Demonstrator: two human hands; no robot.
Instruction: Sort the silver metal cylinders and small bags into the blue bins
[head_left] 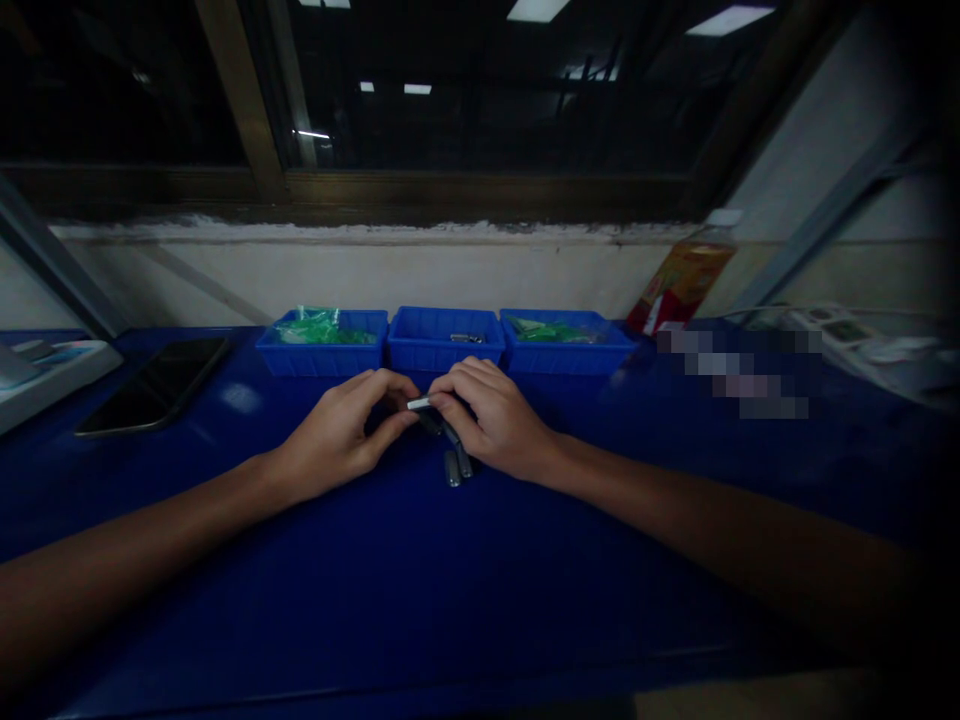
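Observation:
Between my two hands is a small flat piece (419, 403) with a pale, bright edge. My left hand (352, 425) pinches its left end between thumb and fingers. On the other end, the thumb and curled fingers of my right hand (499, 420) are closed. Several small dark, glossy pieces (453, 467) lie on the blue table just below, partly hidden by my right hand. Behind the hands stands the middle blue bin (424, 355), with a few small metallic pieces (466, 338) inside.
A left blue bin (322, 358) and a right blue bin (566, 359) hold green plastic packets. A phone (154, 385) and a white device (64, 370) are at left. A bottle (686, 275) leans at the back right, near a white cabled device (844, 330).

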